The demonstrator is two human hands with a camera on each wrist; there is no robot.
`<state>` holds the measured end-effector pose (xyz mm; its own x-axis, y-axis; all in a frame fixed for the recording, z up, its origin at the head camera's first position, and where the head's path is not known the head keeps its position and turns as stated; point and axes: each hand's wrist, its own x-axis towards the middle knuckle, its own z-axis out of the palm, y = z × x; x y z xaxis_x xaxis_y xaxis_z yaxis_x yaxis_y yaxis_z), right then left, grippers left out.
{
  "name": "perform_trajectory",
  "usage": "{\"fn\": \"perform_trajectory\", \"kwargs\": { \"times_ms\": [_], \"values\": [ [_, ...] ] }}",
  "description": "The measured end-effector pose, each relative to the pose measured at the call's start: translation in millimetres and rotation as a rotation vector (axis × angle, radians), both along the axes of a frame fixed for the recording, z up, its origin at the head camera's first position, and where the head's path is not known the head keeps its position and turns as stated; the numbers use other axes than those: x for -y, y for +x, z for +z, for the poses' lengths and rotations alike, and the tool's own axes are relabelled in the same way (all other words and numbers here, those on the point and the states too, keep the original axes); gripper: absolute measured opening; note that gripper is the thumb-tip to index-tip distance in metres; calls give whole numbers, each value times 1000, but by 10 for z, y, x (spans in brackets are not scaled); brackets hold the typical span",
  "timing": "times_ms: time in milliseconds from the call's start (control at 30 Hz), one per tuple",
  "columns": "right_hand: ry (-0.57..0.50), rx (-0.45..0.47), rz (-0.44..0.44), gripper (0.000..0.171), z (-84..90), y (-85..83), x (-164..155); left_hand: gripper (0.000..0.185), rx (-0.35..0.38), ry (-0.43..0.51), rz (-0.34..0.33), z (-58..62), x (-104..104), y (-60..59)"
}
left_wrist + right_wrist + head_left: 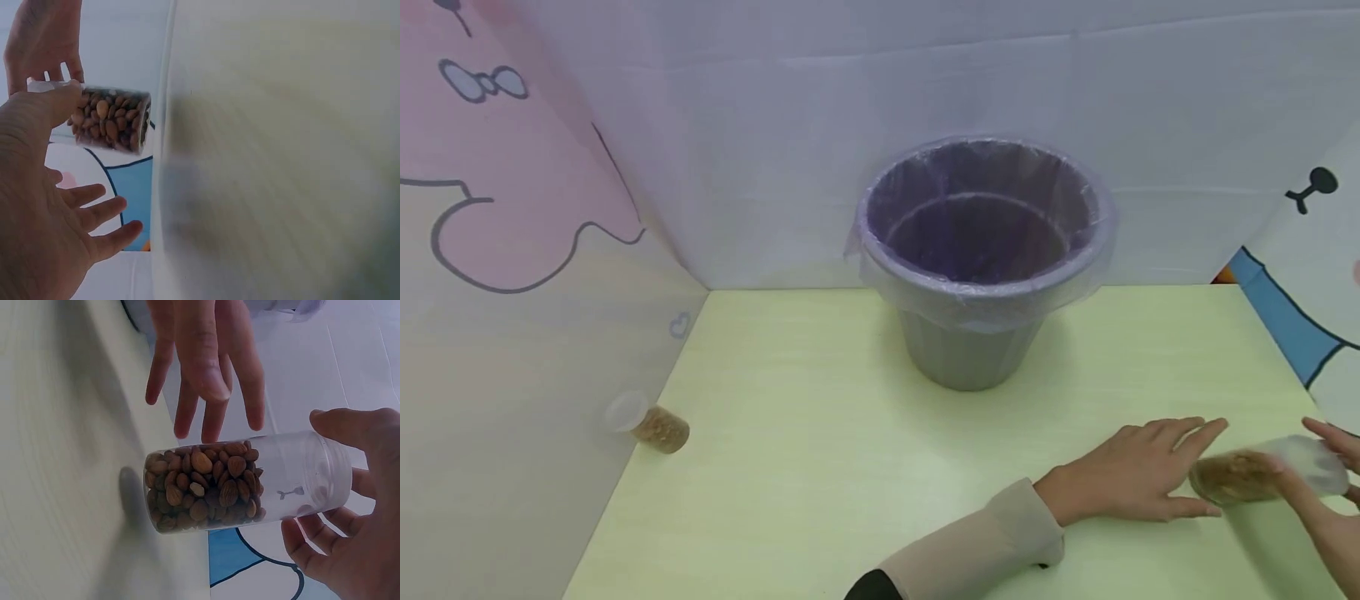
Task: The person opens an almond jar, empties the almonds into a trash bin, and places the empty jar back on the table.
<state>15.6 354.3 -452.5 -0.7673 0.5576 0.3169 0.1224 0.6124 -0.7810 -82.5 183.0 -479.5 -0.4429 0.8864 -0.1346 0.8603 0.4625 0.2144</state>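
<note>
A clear plastic jar of almonds lies sideways at the table's right edge, about half full. My right hand grips its lid end with thumb and curled fingers. My left hand, in a beige sleeve, reaches across from the left with straight, spread fingers. Its fingertips are at the jar's base end, and the thumb is against the jar. I cannot tell whether the jar touches the table.
A grey bin lined with a clear bag stands at the back centre of the pale green table. A second small jar lies on its side at the left edge by the wall. Panels with cartoon drawings enclose three sides.
</note>
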Motion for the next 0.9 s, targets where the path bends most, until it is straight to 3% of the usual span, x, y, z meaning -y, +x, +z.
{"fn": "perform_trajectory", "kwargs": {
  "times_ms": [167,500,767,900],
  "values": [
    [-2,101,34,57,17,54,57,103,42,37,-11,-6,-11,27],
    [32,130,157,54,74,150,161,105,99,73,7,66,-56,110],
    [-22,111,257,53,177,-2,237,96,107,147,68,106,56,22],
    [15,89,309,52,167,-9,313,93,139,139,95,113,178,29]
  ]
}}
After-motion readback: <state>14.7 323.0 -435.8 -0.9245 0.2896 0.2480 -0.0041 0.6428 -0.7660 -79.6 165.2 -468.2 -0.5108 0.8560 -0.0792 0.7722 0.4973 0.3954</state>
